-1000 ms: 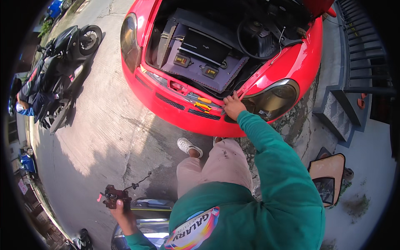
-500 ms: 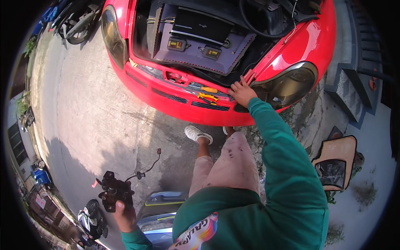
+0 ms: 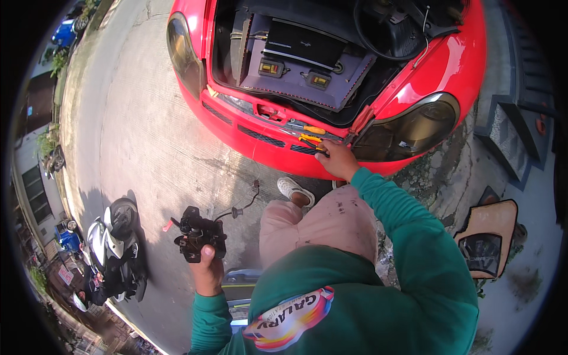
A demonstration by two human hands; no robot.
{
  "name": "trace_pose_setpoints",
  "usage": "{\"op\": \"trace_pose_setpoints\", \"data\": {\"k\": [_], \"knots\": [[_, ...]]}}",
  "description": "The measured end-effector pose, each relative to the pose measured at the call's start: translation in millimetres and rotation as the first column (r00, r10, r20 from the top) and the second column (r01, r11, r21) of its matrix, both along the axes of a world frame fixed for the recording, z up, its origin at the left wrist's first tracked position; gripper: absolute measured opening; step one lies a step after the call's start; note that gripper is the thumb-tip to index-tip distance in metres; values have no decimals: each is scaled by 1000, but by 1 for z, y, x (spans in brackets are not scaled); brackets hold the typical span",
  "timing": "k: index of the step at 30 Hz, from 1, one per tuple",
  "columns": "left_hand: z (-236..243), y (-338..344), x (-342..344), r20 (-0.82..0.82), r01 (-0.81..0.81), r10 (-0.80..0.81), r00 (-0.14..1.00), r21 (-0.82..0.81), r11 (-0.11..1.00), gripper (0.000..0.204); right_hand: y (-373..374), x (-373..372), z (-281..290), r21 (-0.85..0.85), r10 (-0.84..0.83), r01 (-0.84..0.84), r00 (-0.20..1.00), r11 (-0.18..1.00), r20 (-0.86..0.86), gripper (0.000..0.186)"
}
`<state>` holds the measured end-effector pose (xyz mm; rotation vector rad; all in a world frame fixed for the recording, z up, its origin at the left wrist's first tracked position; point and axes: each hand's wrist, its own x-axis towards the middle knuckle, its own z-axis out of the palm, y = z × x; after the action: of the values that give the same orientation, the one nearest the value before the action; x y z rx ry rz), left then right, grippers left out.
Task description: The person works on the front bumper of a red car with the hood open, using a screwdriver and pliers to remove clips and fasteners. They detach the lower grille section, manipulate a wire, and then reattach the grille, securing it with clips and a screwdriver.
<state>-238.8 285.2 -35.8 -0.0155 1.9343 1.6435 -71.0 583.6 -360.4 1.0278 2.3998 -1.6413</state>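
right grip moved to pliers; black part juts beyond left grip.

Lettering stands on the multicoloured print of the green sweatshirt, the black inset of a tan board and a roadside sign.

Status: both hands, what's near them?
Left hand: holding black part, cable trailing. Right hand: at yellow-and-black pliers on red car, grip unclear. Close by: yellow-handled tool beside pliers.
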Motion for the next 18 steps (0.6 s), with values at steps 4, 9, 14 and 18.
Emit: {"op": "trace_pose_setpoints", "data": {"k": [4,9,14,18], "knots": [[-19,15,-13,141,15,-29,990,100,995,88,-56,-37,24,-590,-251,154,964,792,-87,39],[-50,15,-56,283,169,-217,934,183,968,82,-73,-90,44,-813,-383,310,916,493,116,35],[-72,1,-129,363,351,-394,844,181,919,85,-87,-130,38,-710,-439,451,871,541,219,33],[-87,-5,-181,426,399,-434,794,172,900,83,-90,-166,43,-533,-405,503,864,680,299,36]]}}
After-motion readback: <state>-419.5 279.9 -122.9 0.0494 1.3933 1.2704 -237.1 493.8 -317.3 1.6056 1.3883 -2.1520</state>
